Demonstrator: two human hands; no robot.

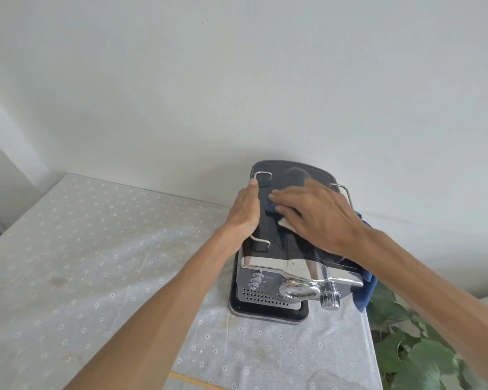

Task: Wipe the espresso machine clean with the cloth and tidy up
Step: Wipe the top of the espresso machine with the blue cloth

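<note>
Right hand (319,218) flat, pressing cloth (271,207) onto espresso machine (279,249).

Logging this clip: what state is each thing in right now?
Espresso machine: upright on the tablecloth.
Cloth: on the machine's top, one end hanging off its right side.
Left hand: gripping the left rail.
Right hand: flat, pressing the cloth.
Tablecloth: spread out, stained.
</note>
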